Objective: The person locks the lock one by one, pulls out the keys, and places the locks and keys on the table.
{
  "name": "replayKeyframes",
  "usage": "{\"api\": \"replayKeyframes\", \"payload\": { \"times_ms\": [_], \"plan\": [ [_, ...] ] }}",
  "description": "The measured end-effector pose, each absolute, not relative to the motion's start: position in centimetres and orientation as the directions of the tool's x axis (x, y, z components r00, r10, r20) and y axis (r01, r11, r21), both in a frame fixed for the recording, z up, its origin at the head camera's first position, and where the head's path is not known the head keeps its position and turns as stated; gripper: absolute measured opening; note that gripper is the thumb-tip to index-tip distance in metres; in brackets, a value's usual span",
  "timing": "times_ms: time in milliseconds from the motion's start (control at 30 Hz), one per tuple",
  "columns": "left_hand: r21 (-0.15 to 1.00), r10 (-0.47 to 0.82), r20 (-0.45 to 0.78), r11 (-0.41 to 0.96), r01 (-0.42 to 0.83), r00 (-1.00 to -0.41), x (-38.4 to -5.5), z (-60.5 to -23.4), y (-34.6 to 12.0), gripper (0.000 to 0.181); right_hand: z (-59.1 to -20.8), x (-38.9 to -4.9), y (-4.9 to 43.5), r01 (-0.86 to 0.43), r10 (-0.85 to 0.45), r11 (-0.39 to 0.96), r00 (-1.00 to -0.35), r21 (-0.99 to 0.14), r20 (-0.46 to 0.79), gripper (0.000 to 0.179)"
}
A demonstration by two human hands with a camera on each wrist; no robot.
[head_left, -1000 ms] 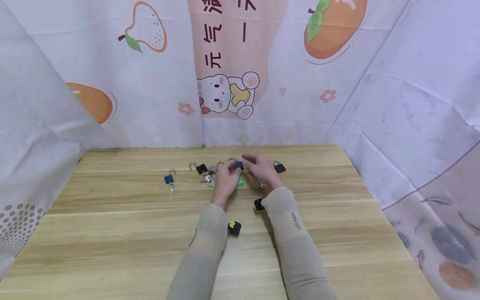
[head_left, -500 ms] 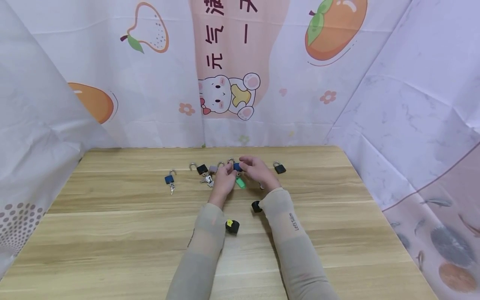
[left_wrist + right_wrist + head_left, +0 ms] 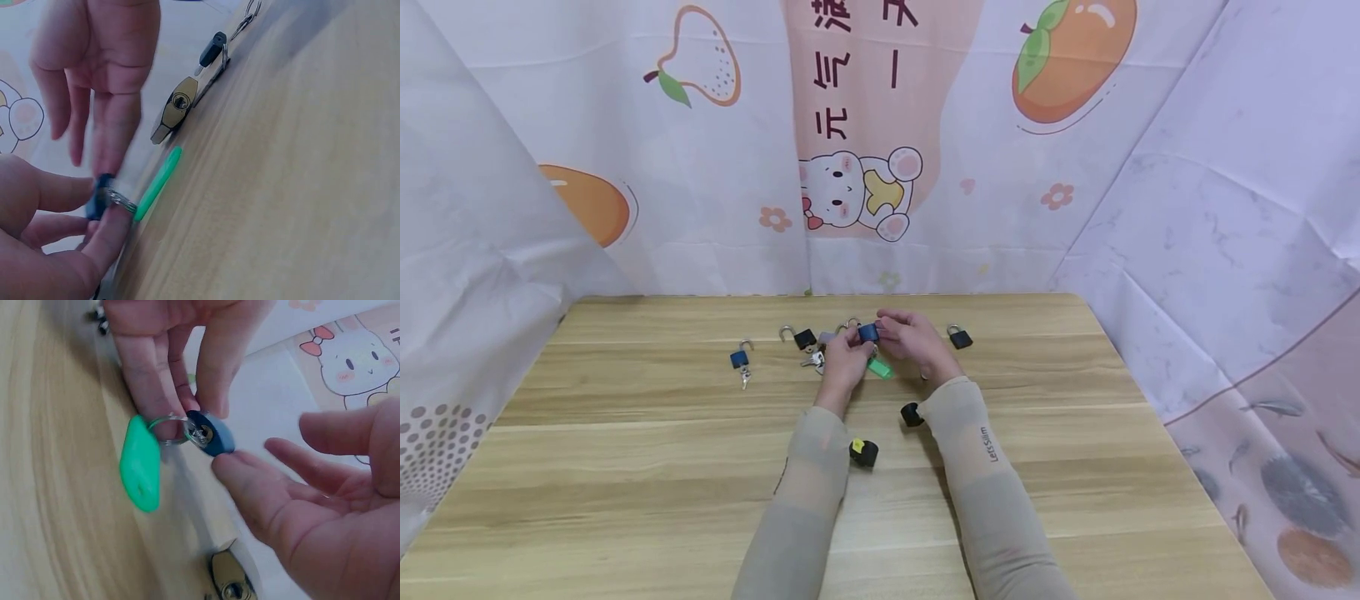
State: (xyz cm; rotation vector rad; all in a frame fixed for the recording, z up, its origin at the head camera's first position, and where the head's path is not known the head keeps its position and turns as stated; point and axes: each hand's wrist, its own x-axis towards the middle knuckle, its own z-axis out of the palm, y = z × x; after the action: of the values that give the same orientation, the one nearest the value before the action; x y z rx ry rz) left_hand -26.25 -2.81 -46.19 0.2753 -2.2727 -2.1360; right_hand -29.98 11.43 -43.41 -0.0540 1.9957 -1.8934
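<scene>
My left hand [image 3: 844, 362] pinches a small blue padlock [image 3: 868, 332] between thumb and fingers, above the back middle of the table. Its silver shackle rises at the top left in the head view. From the keyhole end hangs a key ring [image 3: 169, 428] with a green plastic tag [image 3: 140, 464]; the key in the keyhole is mostly hidden. My right hand [image 3: 913, 340] comes in from the right, its fingers extended. One fingertip [image 3: 228, 465] touches the padlock's end in the right wrist view, and the thumb stands apart from it.
Left of my hands lie a blue padlock [image 3: 739, 359] with keys and a black padlock [image 3: 805, 339], both with open shackles, and silver keys [image 3: 814, 358]. A black padlock [image 3: 960, 339] lies to the right. White printed curtains [image 3: 700, 208] stand behind the wooden table [image 3: 662, 500].
The blue padlock has shifted slightly left in my left hand and shows more of its body. My right fingers have closed the gap to it. The green tag shows more fully.
</scene>
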Motion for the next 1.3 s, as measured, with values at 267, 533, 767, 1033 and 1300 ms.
{"api": "replayKeyframes", "payload": {
  "times_ms": [267, 533, 767, 1033, 1300],
  "plan": [
    [0.995, -0.259, -0.074, -0.079, -0.055, -0.963, -26.5, -46.1, -3.0, 0.042, -42.7, -29.6, 11.0, 0.248, -0.236, 0.005, -0.941, -0.969, -0.242, 0.042],
    [0.986, -0.244, -0.088, -0.156, -0.05, -0.966, -26.4, -45.5, -3.8, 0.045, -42.3, -29.6, 11.2, 0.237, -0.24, -0.077, -0.947, -0.969, -0.213, 0.037],
    [0.967, -0.139, -0.096, -0.249, -0.059, -0.986, -26.0, -44.4, -4.1, 0.044, -42.3, -30.0, 12.2, 0.125, -0.29, -0.071, -0.952, -0.99, -0.1, 0.039],
    [0.975, 0.062, -0.067, -0.206, -0.078, -0.996, -24.8, -43.9, -5.0, 0.042, -42.4, -29.9, 12.4, 0.031, -0.388, -0.065, -0.922, -0.997, -0.003, 0.037],
    [0.974, 0.152, -0.025, -0.219, -0.058, -0.988, -24.5, -44.0, -5.7, 0.045, -42.4, -29.7, 12.2, -0.042, -0.448, -0.045, -0.892, -0.998, 0.058, 0.035]
  ]
}}
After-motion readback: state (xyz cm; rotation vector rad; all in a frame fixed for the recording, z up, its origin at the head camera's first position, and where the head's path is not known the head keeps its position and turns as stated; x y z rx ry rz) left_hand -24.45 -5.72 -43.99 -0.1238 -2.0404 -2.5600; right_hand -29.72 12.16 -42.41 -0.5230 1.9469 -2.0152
